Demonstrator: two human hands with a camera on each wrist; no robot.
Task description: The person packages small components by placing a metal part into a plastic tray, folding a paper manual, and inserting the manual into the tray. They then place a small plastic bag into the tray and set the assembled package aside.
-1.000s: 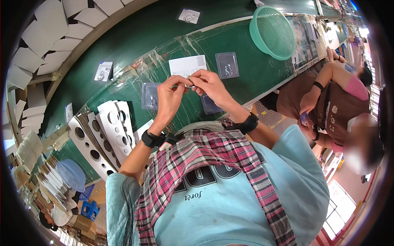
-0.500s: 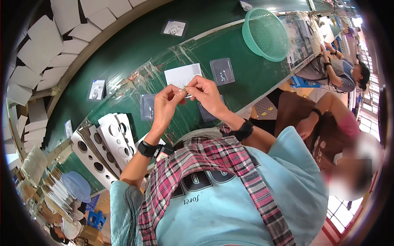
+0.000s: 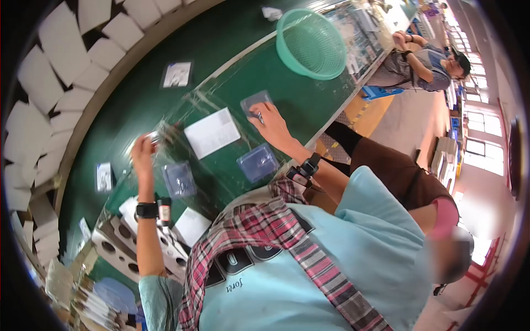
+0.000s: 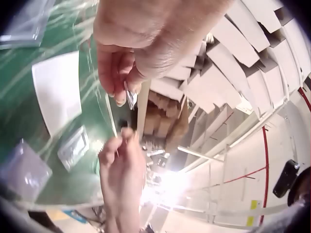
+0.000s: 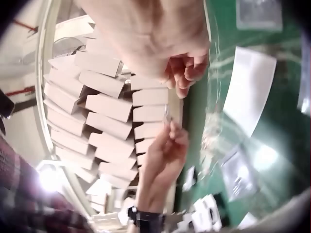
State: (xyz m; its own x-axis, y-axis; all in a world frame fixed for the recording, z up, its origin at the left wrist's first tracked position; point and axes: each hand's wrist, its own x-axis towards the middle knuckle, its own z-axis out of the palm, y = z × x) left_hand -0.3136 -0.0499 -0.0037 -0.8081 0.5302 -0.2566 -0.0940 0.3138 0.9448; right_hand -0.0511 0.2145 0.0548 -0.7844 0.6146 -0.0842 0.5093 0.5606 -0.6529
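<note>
At the head view's left, my left hand (image 3: 143,160) is raised with bent fingers over a small shiny piece (image 3: 154,138). The left wrist view shows that hand (image 4: 146,39) pinching a thin silvery piece (image 4: 130,97). My right hand (image 3: 271,126) reaches over a clear plastic tray (image 3: 255,100), its fingertips round a small metallic piece (image 3: 260,116); in the right wrist view this hand (image 5: 165,39) has curled fingers. Between the hands lies a white printed sheet (image 3: 212,133). Two more clear trays (image 3: 179,180) (image 3: 258,163) lie nearer my body.
A green mesh basket (image 3: 312,44) stands beyond the right hand. Packaged cards (image 3: 176,75) (image 3: 104,177) lie on the green surface. White sheets with round holes (image 3: 113,248) stand at the near left, and pale boxes (image 3: 63,44) line the far left. Other people are at the right.
My hands were together above the sheet and have parted: the left moved left, the right onto the tray. The head view has turned, and the person at the far right shows more fully.
</note>
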